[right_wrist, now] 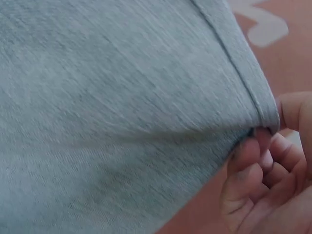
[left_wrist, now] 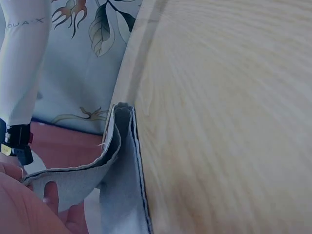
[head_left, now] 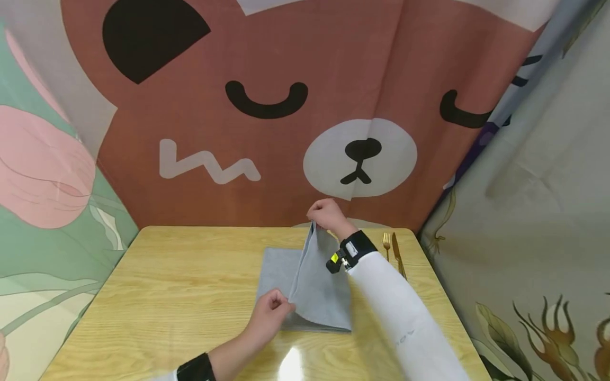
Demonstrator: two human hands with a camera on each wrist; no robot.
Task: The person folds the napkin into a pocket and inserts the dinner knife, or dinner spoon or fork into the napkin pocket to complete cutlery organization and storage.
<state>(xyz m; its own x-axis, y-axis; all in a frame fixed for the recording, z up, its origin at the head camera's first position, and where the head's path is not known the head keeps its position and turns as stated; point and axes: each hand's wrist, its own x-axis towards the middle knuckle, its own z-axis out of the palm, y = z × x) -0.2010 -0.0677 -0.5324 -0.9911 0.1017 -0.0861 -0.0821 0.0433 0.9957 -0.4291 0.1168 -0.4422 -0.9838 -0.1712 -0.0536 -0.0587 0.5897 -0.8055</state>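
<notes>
A grey-blue cloth napkin [head_left: 320, 288] lies partly on the table, its left part flat and a flap lifted over toward the right. My right hand [head_left: 329, 216] pinches the flap's far corner, raised above the table's back edge. With thumb and fingers, my left hand [head_left: 272, 312] pinches the near corner of the same flap. The left wrist view shows the napkin's layered edge [left_wrist: 87, 170] rising from the fold to the left fingers [left_wrist: 51, 195]. Close up in the right wrist view, the hemmed corner [right_wrist: 265, 114] sits between the right thumb and fingers.
A gold-coloured fork [head_left: 386, 242] and knife [head_left: 397, 254] lie at the back right of the wooden table [head_left: 190, 280], beside the right forearm. A curtain with a bear face [head_left: 333, 79] hangs behind the table, and a pale patterned curtain [head_left: 534, 211] hangs on the right.
</notes>
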